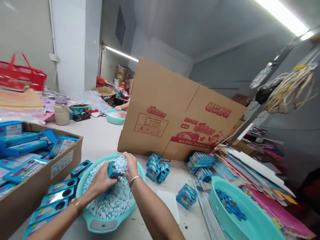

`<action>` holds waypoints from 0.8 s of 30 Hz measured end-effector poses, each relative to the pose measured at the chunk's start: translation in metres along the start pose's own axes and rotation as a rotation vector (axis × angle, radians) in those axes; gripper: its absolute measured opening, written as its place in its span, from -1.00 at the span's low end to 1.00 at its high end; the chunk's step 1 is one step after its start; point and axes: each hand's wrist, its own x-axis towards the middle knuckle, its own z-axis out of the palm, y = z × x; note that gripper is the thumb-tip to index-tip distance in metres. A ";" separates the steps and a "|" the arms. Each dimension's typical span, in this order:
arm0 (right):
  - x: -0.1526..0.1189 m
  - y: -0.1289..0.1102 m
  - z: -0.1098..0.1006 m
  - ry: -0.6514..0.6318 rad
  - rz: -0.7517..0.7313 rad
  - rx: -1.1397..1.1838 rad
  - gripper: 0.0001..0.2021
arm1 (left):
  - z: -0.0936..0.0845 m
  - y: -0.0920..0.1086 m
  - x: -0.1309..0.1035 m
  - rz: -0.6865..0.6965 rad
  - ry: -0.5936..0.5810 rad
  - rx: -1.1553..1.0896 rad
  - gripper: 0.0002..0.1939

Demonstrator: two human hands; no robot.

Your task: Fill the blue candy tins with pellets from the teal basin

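My left hand point(103, 180) is closed around a small blue printed box point(113, 170), held tilted over a turquoise basin point(102, 226). The basin is filled with small pale-blue and white pellets point(110, 203). My right hand point(131, 166) is cupped against a heap of pellets point(120, 164) at the top of the box, its fingertips partly hidden by them. Left of the basin, several blue boxes with round dark holes point(58, 196) stand in a row. More blue boxes point(153, 168) are grouped to its right.
An open carton of flat blue boxes point(66, 163) borders the left side. A large cardboard sheet point(170, 110) stands behind the basin. At right are a second turquoise basin point(250, 200) with blue rings and stacked printed sheets point(260, 166). Another person's hand point(122, 106) works farther back.
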 end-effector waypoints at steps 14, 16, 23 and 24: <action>-0.011 -0.022 0.016 -0.006 0.013 -0.084 -0.87 | -0.015 0.019 -0.005 0.053 0.074 -0.082 -0.26; -0.013 -0.022 0.019 -0.014 0.020 -0.091 -0.87 | -0.014 0.018 -0.006 0.050 0.067 -0.097 -0.27; -0.022 -0.024 0.021 -0.075 0.018 -0.188 -0.85 | -0.014 0.014 -0.012 0.082 0.054 -0.108 -0.32; -0.024 -0.025 0.021 -0.090 0.006 -0.204 -0.85 | -0.014 0.013 -0.013 0.097 0.057 -0.107 -0.32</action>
